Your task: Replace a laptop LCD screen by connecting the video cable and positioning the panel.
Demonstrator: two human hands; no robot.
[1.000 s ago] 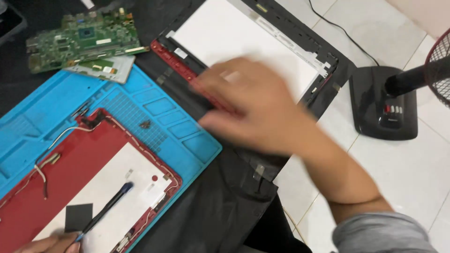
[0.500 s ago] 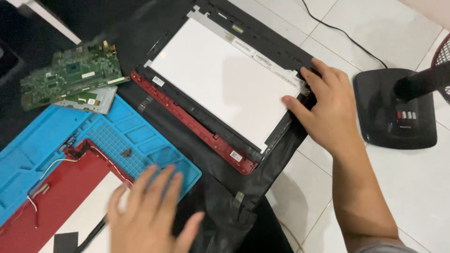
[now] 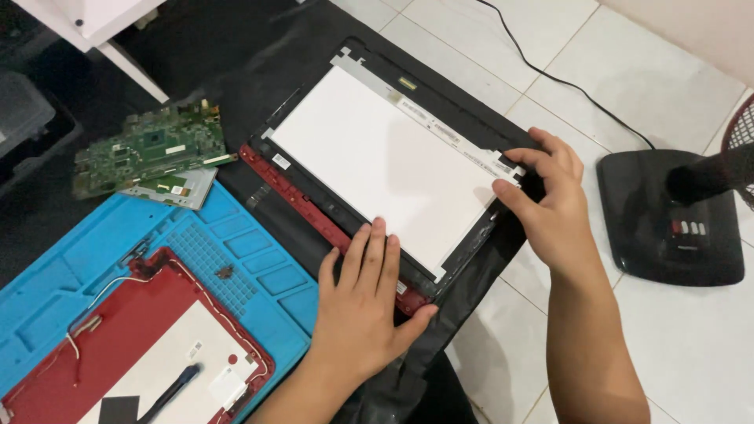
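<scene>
Item: laptop display panel (image 3: 393, 165), loose in its black-and-red lid frame (image 3: 314, 216) on the floor cloth.
Your left hand (image 3: 363, 310) lies flat, fingers spread, on the near long edge; your right hand (image 3: 550, 208) pinches the right short edge. Lift evenly; avoid flexing it. Long axis runs upper-left to lower-right, beyond the blue mat (image 3: 236, 259).

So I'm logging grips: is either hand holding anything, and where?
Right hand pinches the white display panel at its right corner; left hand lies flat on its near edge, gripping nothing.
</scene>
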